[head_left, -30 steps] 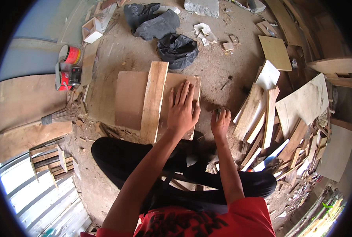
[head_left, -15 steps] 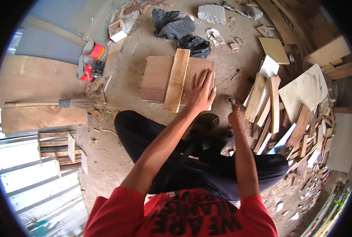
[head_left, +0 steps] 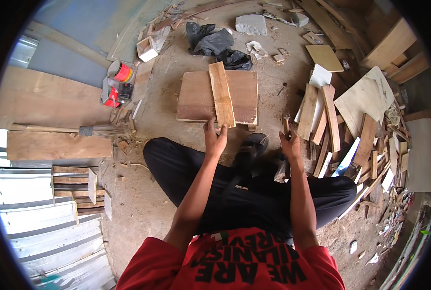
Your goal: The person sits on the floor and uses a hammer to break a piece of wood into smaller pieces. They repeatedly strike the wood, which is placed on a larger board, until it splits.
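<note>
A short, rough wooden plank [head_left: 222,92] lies across a flat brown plywood board [head_left: 191,96] on the ground in front of me. The plank tilts a little, its far end to the left and its near end to the right. My left hand [head_left: 215,140] has its fingers and thumb closed on the plank's near end, at the board's front edge. Off to the right, my right hand [head_left: 291,146] grips a hammer [head_left: 286,121] by its handle, the head pointing away from me. The hammer is apart from the board.
Loose planks and offcuts [head_left: 329,116] heap up on the right. Black plastic sheeting [head_left: 215,42] and a concrete chunk [head_left: 251,24] lie beyond the board. Paint cans [head_left: 120,71] and a stick broom [head_left: 99,130] are on the left. My crossed legs [head_left: 181,164] are close in front.
My left hand has gone from lying flat on the board's right side to the plank's near end. The plank has turned, its near end shifting right. The hammer stays in my right hand.
</note>
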Tool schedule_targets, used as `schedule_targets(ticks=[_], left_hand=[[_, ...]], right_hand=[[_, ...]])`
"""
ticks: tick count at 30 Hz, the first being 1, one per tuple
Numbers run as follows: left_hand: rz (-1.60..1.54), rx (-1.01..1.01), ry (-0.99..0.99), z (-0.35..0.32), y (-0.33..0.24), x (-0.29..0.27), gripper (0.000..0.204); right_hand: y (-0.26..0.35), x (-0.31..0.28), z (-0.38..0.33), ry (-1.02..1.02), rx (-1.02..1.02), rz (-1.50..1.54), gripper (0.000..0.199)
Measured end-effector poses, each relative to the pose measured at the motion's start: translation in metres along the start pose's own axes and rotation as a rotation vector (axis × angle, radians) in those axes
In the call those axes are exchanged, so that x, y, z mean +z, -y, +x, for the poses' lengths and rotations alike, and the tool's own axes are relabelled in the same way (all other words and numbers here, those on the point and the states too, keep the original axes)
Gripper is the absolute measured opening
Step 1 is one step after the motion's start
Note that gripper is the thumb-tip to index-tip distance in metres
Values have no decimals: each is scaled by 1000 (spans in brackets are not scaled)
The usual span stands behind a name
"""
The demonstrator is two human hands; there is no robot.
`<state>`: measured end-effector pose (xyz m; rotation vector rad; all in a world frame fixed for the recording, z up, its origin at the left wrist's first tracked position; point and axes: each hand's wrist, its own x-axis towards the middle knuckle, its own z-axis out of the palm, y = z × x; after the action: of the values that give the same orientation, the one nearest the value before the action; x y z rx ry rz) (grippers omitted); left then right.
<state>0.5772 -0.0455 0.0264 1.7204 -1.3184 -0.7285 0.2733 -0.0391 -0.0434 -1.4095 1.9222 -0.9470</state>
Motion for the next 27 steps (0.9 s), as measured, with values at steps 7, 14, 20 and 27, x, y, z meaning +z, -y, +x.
schedule_targets(ticks=[7,14,20,27], left_hand=[[-558,-264,664,-9,-55,-9,66],[469,554,293,114,-54,-2,92],[841,851,639,185,-71,5,114],[525,870,283,145,-11,17,79]], right_hand=[[16,-26,-26,55,244,120,37],[7,-36,-33,-19,205,162,38],[100,-67,-59,129,186,411,40],[83,-37,-101,69,42,200,32]])
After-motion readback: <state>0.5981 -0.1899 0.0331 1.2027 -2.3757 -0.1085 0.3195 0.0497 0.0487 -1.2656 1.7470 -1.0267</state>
